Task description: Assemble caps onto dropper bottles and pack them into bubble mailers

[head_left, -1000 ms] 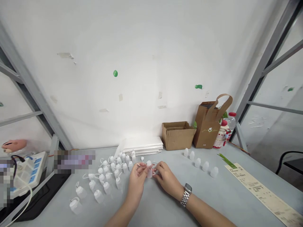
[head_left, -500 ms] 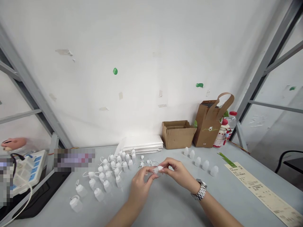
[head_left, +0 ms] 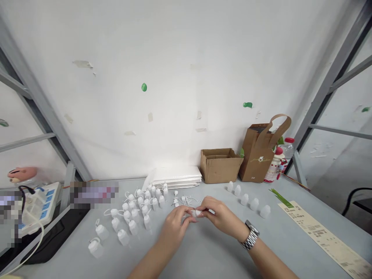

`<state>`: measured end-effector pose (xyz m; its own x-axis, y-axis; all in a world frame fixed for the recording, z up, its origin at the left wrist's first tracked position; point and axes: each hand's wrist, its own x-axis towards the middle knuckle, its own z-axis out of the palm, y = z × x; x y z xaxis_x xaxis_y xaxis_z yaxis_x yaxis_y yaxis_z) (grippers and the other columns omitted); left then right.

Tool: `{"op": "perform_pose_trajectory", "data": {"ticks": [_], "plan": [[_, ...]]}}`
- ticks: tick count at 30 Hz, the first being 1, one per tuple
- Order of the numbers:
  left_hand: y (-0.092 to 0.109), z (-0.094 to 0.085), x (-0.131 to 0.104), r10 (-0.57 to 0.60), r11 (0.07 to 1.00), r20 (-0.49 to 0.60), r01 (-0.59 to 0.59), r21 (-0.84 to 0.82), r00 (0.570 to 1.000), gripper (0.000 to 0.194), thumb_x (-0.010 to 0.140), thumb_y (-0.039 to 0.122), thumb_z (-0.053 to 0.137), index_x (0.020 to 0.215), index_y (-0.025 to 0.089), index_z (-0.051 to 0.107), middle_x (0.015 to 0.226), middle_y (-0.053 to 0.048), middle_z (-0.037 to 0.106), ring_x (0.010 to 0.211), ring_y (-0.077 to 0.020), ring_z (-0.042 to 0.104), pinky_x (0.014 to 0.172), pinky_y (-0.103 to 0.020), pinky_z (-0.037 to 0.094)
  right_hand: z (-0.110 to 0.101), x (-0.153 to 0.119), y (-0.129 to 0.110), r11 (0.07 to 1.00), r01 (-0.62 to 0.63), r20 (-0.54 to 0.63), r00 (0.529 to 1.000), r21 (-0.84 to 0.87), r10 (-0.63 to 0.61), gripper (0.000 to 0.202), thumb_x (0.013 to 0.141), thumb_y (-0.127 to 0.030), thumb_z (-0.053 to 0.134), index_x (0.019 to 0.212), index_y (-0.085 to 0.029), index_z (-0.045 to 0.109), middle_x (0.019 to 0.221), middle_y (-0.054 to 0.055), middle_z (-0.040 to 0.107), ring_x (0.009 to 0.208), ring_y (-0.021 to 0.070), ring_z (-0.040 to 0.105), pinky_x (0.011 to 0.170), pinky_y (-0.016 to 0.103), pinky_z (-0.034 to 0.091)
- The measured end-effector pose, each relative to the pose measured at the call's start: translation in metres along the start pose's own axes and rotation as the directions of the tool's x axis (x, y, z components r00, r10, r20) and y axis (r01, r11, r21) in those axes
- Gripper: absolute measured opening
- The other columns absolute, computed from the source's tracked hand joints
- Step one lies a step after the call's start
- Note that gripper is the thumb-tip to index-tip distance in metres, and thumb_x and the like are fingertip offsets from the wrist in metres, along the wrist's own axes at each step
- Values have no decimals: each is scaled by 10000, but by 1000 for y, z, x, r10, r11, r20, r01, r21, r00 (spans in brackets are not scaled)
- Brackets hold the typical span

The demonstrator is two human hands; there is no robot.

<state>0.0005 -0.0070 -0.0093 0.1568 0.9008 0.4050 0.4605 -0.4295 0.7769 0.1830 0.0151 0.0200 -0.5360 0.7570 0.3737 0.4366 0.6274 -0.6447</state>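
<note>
From where I stand, both hands meet over the middle of the grey table [head_left: 212, 252], holding one small bottle [head_left: 195, 214] between them. The left hand [head_left: 174, 224] has its fingers clamped on the bottle's translucent side, thumb beneath. The right hand [head_left: 220, 217], with a metal-banded watch [head_left: 250, 236] at the wrist, pinches the white end, its fingers together there. So much is covered that I can't tell how the parts fit.

Just beyond the hands lie some loose white caps [head_left: 176, 203] with thin loops. To the left, many capped bottles [head_left: 123, 238] stand in a loose cluster, several with looped straps; to the right, five bottles [head_left: 254, 204] make a slanting row. Along the wall sit a white stack [head_left: 176, 176], a cardboard box [head_left: 221, 171] and a brown paper bag [head_left: 255, 164]. A printed paper strip [head_left: 319, 235] lies at far right.
</note>
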Motion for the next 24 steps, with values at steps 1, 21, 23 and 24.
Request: {"op": "perform_pose_trajectory", "data": {"ticks": [1,21,23,24], "plan": [[0,0,0,12,1000,1,-12,15,1000,95,748,164,536,756,249,577,800,7,680,815,-189,622,741,-299,476,1,0,0,1000,-3,-2,1000,-13,3,133,847,-188,485,833,-195,616,740,23,580,753,155,535,678,274,436],[10,-6,9,-265,952,85,274,-134,961,57,658,225,579,673,246,528,773,17,650,840,-211,614,770,-317,454,8,-1,0,999,37,-64,997,-34,-39,177,877,-230,432,886,-201,606,752,40,600,755,167,555,673,294,457],[8,-6,9,-253,951,130,271,-147,959,60,658,208,572,678,243,526,786,16,647,838,-203,616,757,-303,459,4,-1,-2,998,48,-15,999,-42,-49,184,869,-198,430,861,-202,614,730,33,598,757,165,553,666,285,454],[7,-6,8,-240,956,135,258,-138,961,61,663,198,567,685,242,531,792,14,648,840,-200,614,760,-300,458,3,-1,-2,998,47,-3,999,-49,-47,185,864,-182,430,854,-201,615,727,31,598,756,164,552,664,282,452]]}}
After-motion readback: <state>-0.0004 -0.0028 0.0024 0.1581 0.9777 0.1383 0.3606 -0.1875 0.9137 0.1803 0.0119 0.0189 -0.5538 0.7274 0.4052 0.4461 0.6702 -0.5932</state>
